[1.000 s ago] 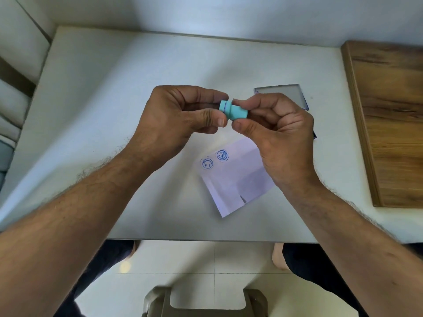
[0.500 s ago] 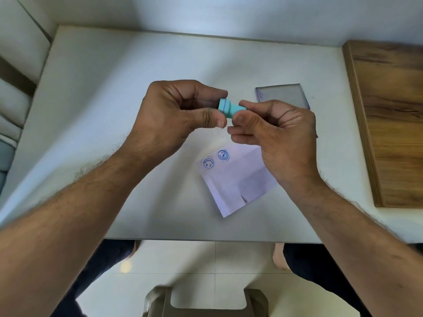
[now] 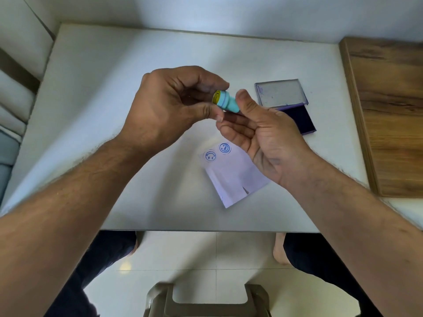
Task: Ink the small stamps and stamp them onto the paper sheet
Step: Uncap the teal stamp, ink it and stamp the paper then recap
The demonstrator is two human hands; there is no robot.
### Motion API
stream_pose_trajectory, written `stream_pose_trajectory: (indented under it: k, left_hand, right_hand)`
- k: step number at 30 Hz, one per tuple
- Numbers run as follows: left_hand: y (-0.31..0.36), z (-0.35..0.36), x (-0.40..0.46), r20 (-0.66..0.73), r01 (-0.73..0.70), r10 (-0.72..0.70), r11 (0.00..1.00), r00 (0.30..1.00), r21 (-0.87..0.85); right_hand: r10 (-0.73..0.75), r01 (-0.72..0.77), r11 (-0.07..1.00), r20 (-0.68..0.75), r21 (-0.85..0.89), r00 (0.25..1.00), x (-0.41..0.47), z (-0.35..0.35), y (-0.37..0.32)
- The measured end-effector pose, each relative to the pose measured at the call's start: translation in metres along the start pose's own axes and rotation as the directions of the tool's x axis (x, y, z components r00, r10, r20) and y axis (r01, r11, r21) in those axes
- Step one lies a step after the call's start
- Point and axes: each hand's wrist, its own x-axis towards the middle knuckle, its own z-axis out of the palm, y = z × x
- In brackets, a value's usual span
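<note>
A small teal stamp (image 3: 226,102) with a yellow face is held above the white table (image 3: 114,110), lying sideways with its face turned left. My right hand (image 3: 263,136) grips its body between thumb and fingers. My left hand (image 3: 174,104) pinches the ringed face end with thumb and forefinger. Below the hands lies the paper sheet (image 3: 231,179), bearing two blue smiley prints (image 3: 210,156) near its upper left corner. The open ink pad (image 3: 303,121) sits right of the hands, its clear lid (image 3: 280,92) folded back.
A wooden board (image 3: 389,110) lies along the table's right side. The table's near edge runs just below the paper. My legs and a grey stool (image 3: 206,300) show on the tiled floor beneath.
My right hand has rolled palm-up and shifted its hold to thumb and fingers. The stamp's yellow face and the ink pad, hidden before, now show.
</note>
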Motion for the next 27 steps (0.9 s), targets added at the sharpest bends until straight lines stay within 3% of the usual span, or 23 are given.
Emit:
stream_pose_trajectory:
  k: [8,13,17,21,23,25,27]
  left_hand:
    - [0.007,-0.002,-0.001,0.005,0.033,-0.033,0.999,0.999,-0.035]
    - [0.001,-0.005,0.003,-0.043,0.047,-0.046,0.999,0.998,0.01]
    - [-0.004,-0.008,0.005,-0.159,0.036,-0.027,0.998,0.987,0.053]
    - [-0.001,-0.01,0.006,-0.278,0.045,-0.04,0.999,0.96,0.013]
    - [-0.001,-0.011,0.006,-0.303,0.057,-0.049,0.998,0.952,0.016]
    - [-0.002,-0.011,0.006,-0.311,0.075,-0.061,0.997,0.948,0.031]
    - [-0.003,-0.01,0.006,-0.319,0.099,-0.082,0.994,0.944,0.039]
  right_hand:
    - [0.096,-0.104,0.973,0.048,0.207,0.994,0.002,-0.001,-0.001]
    - [0.101,-0.106,0.971,0.035,0.214,0.994,0.004,-0.004,0.0]
    - [0.053,-0.047,0.981,-0.025,0.187,0.998,0.006,-0.007,0.0]
    - [-0.106,0.1,0.993,-0.097,-0.069,0.99,0.009,-0.007,0.001]
    - [-0.24,0.195,0.933,-0.118,-0.303,0.964,0.01,-0.006,-0.002]
    - [-0.403,0.263,0.741,-0.095,-0.618,0.91,0.015,-0.005,-0.004]
    - [-0.516,0.274,0.495,-0.026,-0.824,0.856,0.023,-0.003,-0.005]
